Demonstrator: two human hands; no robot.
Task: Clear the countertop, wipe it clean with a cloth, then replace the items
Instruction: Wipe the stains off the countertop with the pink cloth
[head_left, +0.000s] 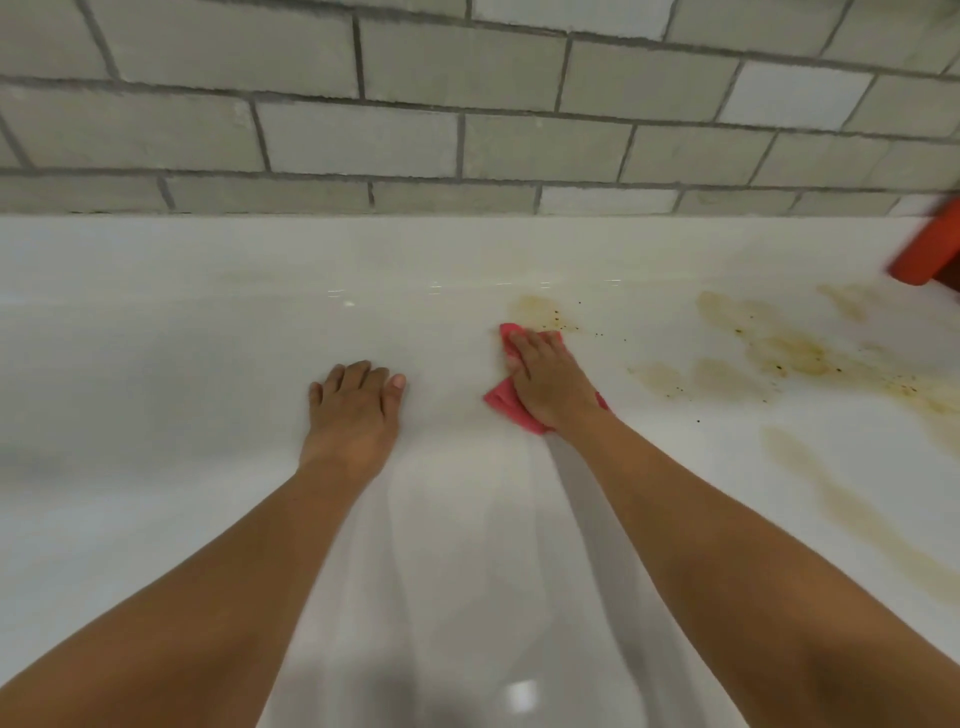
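Note:
A glossy white countertop (182, 338) fills the view. My right hand (550, 382) lies flat on a folded pink cloth (503, 401), pressing it onto the surface at the edge of a yellow-brown stain (540, 310). More yellowish smears with dark specks (789, 353) spread over the counter's right part. My left hand (356, 410) rests palm down on the bare counter to the left of the cloth, fingers straight.
A grey tiled wall (467, 130) rises behind the counter. A red object (930, 249), partly cut off by the frame, stands at the far right against the wall.

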